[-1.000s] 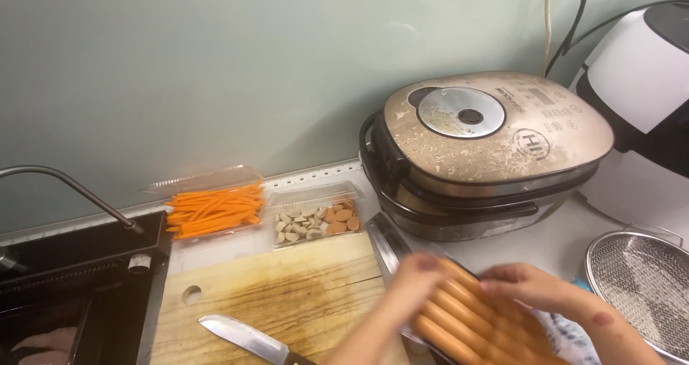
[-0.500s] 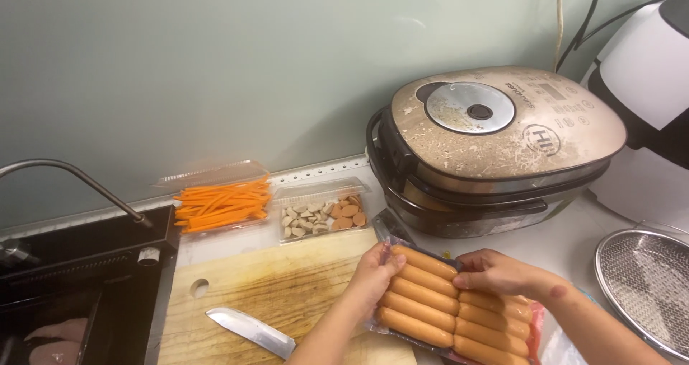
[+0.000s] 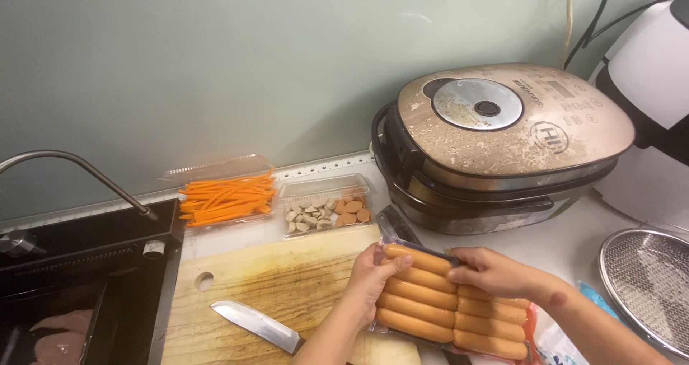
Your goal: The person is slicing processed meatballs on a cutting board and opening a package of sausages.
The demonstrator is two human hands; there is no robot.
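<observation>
While both hands gripped the sealed pack of sausages (image 3: 438, 304) over the right end of the wooden cutting board (image 3: 273, 286), the left hand (image 3: 373, 275) clasped its left edge with the thumb curled on top, and the right hand (image 3: 495, 273) pinched the upper edge with fingers pressed onto the film. To open such a pack well, it seemed wise to keep it low over the board, hold one side firmly and pull at a corner seam, so the sausages would not spill. A knife (image 3: 255, 325) lay on the board just left of the left forearm, its blade pointing away from the pack. Behind the board, near the wall, stood two clear plastic boxes: the left box (image 3: 226, 196) held carrot sticks, the right box (image 3: 326, 211) held pale and orange sausage slices. A rice cooker (image 3: 502, 146) with its lid shut stood behind the board's right end, a white appliance (image 3: 653, 114) beside it. Right of the board lay a wire mesh strainer (image 3: 646, 286). Left of the board a black sink (image 3: 79, 279) held pale raw meat (image 3: 54, 340), under a curved tap (image 3: 79, 171).
</observation>
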